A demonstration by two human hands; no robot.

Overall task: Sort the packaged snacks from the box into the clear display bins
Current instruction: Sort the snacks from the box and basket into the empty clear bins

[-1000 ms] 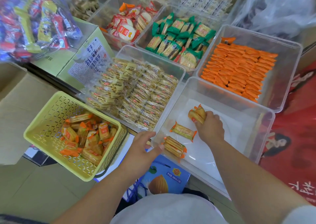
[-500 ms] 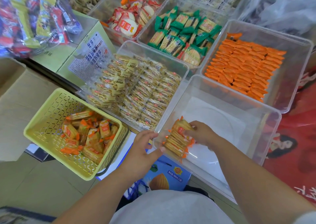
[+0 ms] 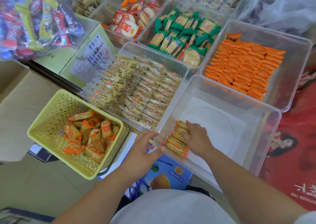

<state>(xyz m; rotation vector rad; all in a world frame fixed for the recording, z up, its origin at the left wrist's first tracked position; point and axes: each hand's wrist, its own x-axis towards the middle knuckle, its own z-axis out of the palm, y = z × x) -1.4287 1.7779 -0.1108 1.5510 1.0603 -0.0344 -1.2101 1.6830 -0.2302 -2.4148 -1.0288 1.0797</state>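
Light: you get bright, even light, soft faint shadows | Glare: mild sheen on the clear bin [image 3: 264, 145] walls | Edges: your wide-angle view bends, candy bag [image 3: 39, 22] blurred

Clear bins [image 3: 239, 121] packed edge to edge, stand beneath mostly hidden, red printed sheet [image 3: 290, 155] along right side, perhaps draped over it, green cartons [image 3: 100, 35] at left, bag of sweets [image 3: 34, 18] on top, tan floor [image 3: 42, 181] below.

Single head-worn wide-angle cam looks forward & steeply down past the person's torso [image 3: 171, 208], close over both forearms [image 3: 242, 177], w/ clear bins [image 3: 239, 95] ahead.
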